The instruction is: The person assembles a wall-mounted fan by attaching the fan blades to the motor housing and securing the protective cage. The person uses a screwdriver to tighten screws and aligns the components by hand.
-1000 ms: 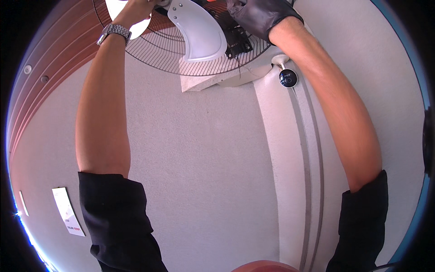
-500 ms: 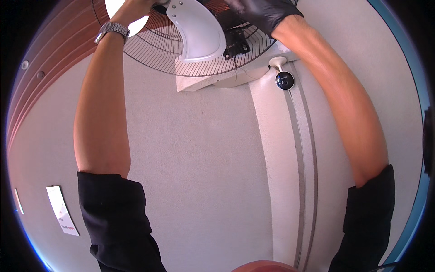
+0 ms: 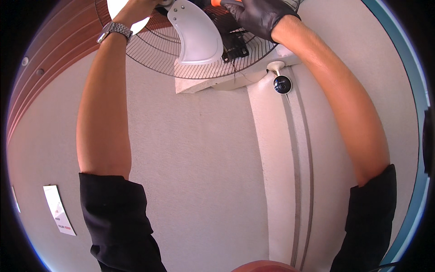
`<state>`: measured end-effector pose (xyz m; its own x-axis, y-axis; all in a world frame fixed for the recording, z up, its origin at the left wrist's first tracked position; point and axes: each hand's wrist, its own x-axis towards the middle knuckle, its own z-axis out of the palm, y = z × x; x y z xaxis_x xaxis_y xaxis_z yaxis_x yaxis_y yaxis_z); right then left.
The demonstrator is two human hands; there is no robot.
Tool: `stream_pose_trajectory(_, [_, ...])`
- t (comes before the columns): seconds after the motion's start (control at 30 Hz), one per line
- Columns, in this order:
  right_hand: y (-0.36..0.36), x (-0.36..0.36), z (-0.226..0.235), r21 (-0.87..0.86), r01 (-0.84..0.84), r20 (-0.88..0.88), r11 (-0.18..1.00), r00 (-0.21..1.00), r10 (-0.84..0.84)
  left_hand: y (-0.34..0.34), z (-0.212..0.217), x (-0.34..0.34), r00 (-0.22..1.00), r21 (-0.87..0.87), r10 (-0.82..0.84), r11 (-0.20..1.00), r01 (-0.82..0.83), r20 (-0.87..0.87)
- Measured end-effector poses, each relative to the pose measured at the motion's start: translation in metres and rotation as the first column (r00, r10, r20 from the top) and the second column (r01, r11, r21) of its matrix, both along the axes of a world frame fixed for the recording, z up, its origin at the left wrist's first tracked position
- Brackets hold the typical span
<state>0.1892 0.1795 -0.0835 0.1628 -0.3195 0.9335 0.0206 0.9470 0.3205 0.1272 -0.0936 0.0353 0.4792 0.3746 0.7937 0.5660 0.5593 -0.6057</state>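
A wall fan hangs overhead, with its white fan blades [image 3: 199,36] bare in front of the black wire guard [image 3: 158,56]. My left hand [image 3: 141,10], ungloved and with a metal-band watch [image 3: 115,31] on the wrist, reaches to the fan's hub [image 3: 166,3]. Its fingers are mostly cut off by the upper edge. My right hand [image 3: 263,17], in a black glove, is closed around a tool with an orange handle [image 3: 217,2], right of the hub. Most of that tool lies out of view.
Below the fan, a white round camera [image 3: 282,84] sticks out from the wall beside a vertical cable duct [image 3: 304,149]. The fan is next to a pale ledge [image 3: 195,85]. Reddish-brown panelling [image 3: 59,50] curves along the upper left. A white sign [image 3: 59,211] is at lower left.
The orange handle has come into view at my right hand, which has shifted slightly left. My left hand stays near the hub. The whole view has moved a little.
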Motion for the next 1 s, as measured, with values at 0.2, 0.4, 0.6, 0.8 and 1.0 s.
stream_pose_trajectory(0.2, [0.008,0.004,0.009,0.262,0.114,-0.375,0.958,0.927,-0.007,-0.005,0.016,-0.009,0.993,-0.065,-0.112,0.991,0.114,0.036])
stream_pose_trajectory(0.4, [-0.012,0.026,-0.006,0.044,0.224,-0.125,0.974,0.968,-0.217,-0.010,0.011,-0.011,0.998,0.041,0.024,0.999,-0.022,-0.055])
stream_pose_trajectory(0.6, [-0.023,0.034,-0.008,-0.005,0.108,0.007,0.994,0.994,-0.108,-0.007,0.004,-0.009,0.985,0.084,-0.099,0.993,0.088,0.141])
stream_pose_trajectory(0.8, [0.017,-0.011,0.027,0.374,0.168,-0.481,0.912,0.876,0.036,-0.004,0.007,-0.009,0.958,0.016,-0.211,0.977,0.212,0.197])
stream_pose_trajectory(1.0, [-0.020,0.043,-0.010,0.013,0.061,-0.072,0.998,0.996,-0.059,-0.003,-0.006,-0.010,0.964,0.074,-0.182,0.983,0.171,0.195])
